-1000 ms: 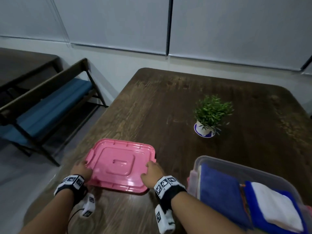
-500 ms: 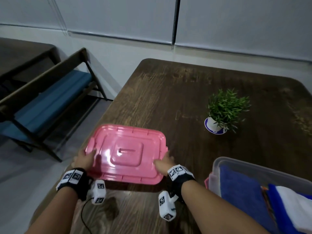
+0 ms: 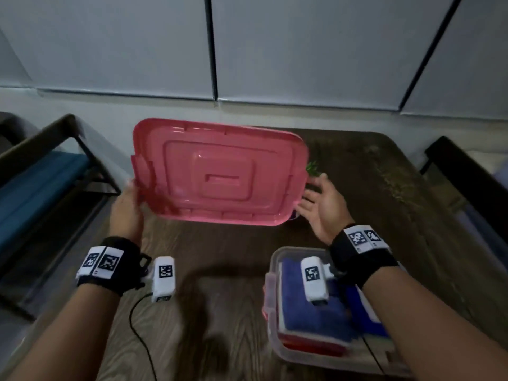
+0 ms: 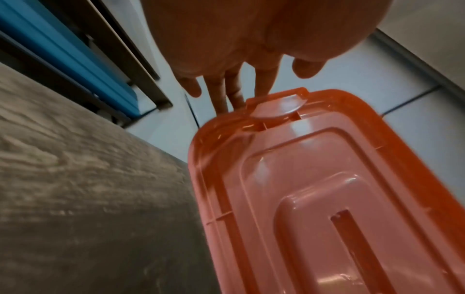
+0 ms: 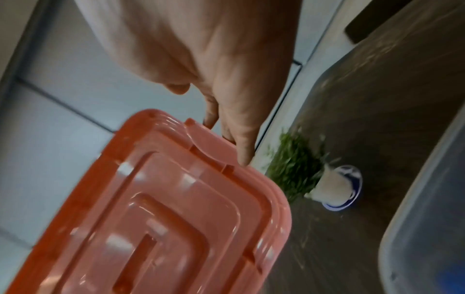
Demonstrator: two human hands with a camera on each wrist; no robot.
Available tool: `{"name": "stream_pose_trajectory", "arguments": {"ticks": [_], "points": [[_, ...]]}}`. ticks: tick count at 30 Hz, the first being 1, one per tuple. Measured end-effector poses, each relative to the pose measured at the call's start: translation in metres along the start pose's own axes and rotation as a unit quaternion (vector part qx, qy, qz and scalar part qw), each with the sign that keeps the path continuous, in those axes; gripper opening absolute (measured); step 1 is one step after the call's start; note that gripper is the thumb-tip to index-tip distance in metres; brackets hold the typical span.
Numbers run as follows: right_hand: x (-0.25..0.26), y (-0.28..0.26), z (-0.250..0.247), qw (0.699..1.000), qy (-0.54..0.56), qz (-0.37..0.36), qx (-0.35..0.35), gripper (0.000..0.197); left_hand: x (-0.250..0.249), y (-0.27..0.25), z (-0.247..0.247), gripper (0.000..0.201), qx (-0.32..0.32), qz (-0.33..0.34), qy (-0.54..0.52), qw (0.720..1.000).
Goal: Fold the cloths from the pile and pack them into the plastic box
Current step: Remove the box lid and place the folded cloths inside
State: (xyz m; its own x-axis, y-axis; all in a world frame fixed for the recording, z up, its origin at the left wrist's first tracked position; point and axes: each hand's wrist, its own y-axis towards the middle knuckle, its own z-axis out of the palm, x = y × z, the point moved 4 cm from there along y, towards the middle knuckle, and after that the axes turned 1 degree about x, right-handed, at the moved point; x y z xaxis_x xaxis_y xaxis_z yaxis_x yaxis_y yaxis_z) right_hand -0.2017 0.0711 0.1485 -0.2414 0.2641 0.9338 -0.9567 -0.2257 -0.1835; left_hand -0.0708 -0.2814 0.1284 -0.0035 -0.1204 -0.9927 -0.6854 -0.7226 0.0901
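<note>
A pink plastic lid hangs in the air above the table, tilted so one broad face is turned toward me. My left hand holds its left edge, with straight fingers reaching behind the latch tab of the lid. My right hand has its palm open, and its fingers press the right edge of the lid. The clear plastic box stands under my right forearm, with folded blue cloths stacked inside over a red one.
A small potted plant stands just behind the lid's right edge, close to my right hand; its pot sits on a blue saucer. A bench with a blue cushion is left of the wooden table. A dark chair is at the right.
Both hands have lifted the pink lid off the table and tilted it up toward me. The view has swung right, bringing the box under my right forearm. My right hand's palm has opened.
</note>
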Motion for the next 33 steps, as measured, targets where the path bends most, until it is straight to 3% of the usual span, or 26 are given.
{"name": "stream_pose_trajectory", "arguments": {"ticks": [3, 7, 8, 9, 11, 13, 15, 17, 18, 20, 25, 27, 29, 33], "points": [[0.018, -0.012, -0.075, 0.997, 0.067, 0.002, -0.048, 0.042, -0.003, -0.031, 0.065, 0.057, 0.097, -0.058, -0.098, 0.989], [0.023, -0.042, -0.173, 0.996, 0.03, -0.018, -0.087, 0.004, -0.007, -0.081, 0.137, 0.047, 0.208, -0.133, -0.21, 0.946], [0.02, -0.051, -0.195, 0.996, 0.014, -0.012, -0.092, 0.016, -0.003, -0.092, 0.15, 0.039, 0.233, -0.145, -0.208, 0.939], [0.017, -0.06, -0.214, 0.996, -0.008, -0.006, -0.09, 0.029, 0.004, -0.103, 0.16, 0.037, 0.259, -0.15, -0.184, 0.936], [0.009, -0.074, -0.247, 0.992, -0.089, 0.0, -0.087, 0.049, 0.02, -0.127, 0.175, 0.056, 0.298, -0.15, -0.093, 0.938], [-0.003, -0.083, -0.271, 0.977, -0.2, -0.001, -0.074, 0.054, 0.043, -0.149, 0.183, 0.06, 0.325, -0.153, -0.001, 0.933], [-0.024, -0.087, -0.291, 0.951, -0.302, 0.033, -0.054, 0.064, 0.065, -0.17, 0.187, 0.059, 0.363, -0.135, 0.132, 0.913], [-0.04, -0.096, -0.296, 0.926, -0.37, 0.078, -0.007, 0.072, 0.078, -0.189, 0.187, 0.062, 0.392, -0.083, 0.29, 0.869], [-0.041, -0.102, -0.292, 0.915, -0.394, 0.084, 0.009, 0.058, 0.081, -0.195, 0.185, 0.061, 0.395, -0.06, 0.321, 0.859], [-0.045, -0.106, -0.292, 0.915, -0.393, 0.086, 0.021, 0.034, 0.077, -0.212, 0.186, 0.059, 0.402, -0.059, 0.281, 0.87], [-0.054, -0.11, -0.314, 0.932, -0.321, 0.168, -0.009, 0.067, 0.1, -0.23, 0.174, 0.085, 0.362, -0.115, 0.206, 0.902], [-0.059, -0.11, -0.319, 0.938, -0.288, 0.194, -0.007, 0.074, 0.106, -0.233, 0.169, 0.079, 0.351, -0.176, 0.153, 0.907], [-0.061, -0.108, -0.32, 0.942, -0.259, 0.211, -0.012, 0.078, 0.103, -0.233, 0.168, 0.059, 0.33, -0.214, 0.114, 0.912], [-0.056, -0.095, -0.309, 0.934, -0.289, 0.212, -0.002, 0.08, 0.091, -0.225, 0.165, 0.056, 0.337, -0.221, 0.141, 0.904]]}}
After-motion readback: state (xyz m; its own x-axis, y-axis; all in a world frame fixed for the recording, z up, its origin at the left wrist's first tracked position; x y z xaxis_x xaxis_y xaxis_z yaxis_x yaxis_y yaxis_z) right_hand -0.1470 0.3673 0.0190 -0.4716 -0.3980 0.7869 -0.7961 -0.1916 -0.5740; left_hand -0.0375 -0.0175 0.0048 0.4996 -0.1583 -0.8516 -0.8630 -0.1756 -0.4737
